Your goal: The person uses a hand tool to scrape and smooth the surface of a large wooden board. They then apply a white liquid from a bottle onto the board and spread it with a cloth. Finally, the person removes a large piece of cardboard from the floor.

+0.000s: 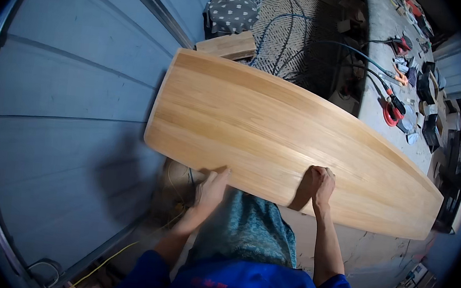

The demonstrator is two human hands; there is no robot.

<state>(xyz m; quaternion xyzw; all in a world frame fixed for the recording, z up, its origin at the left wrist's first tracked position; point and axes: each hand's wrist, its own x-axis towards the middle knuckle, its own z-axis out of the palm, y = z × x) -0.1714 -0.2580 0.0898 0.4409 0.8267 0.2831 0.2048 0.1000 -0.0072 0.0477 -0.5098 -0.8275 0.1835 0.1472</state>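
The wooden board (254,124) extends across the area before the person, broad face upward, the end at the right appearing narrower, the near long edge beside the patterned garment (250,232). The left hand (210,191) is positioned at this near edge, toward the left end; its fingertips meet the edge, and whether the fingers grip the underside cannot be determined. The right hand (323,187) is located over the upper face, inward from the near edge and right of centre; its fingers are bent and drawn together, tips directed at the wood. Whether they touch the face or pinch anything cannot be determined. Beyond the far edge, a wood block (226,45) lies near the left end. The grey desk (377,52), bearing corded tools (393,112), stands beyond the right portion. A blue-grey panelled wall (70,84) stands at the left
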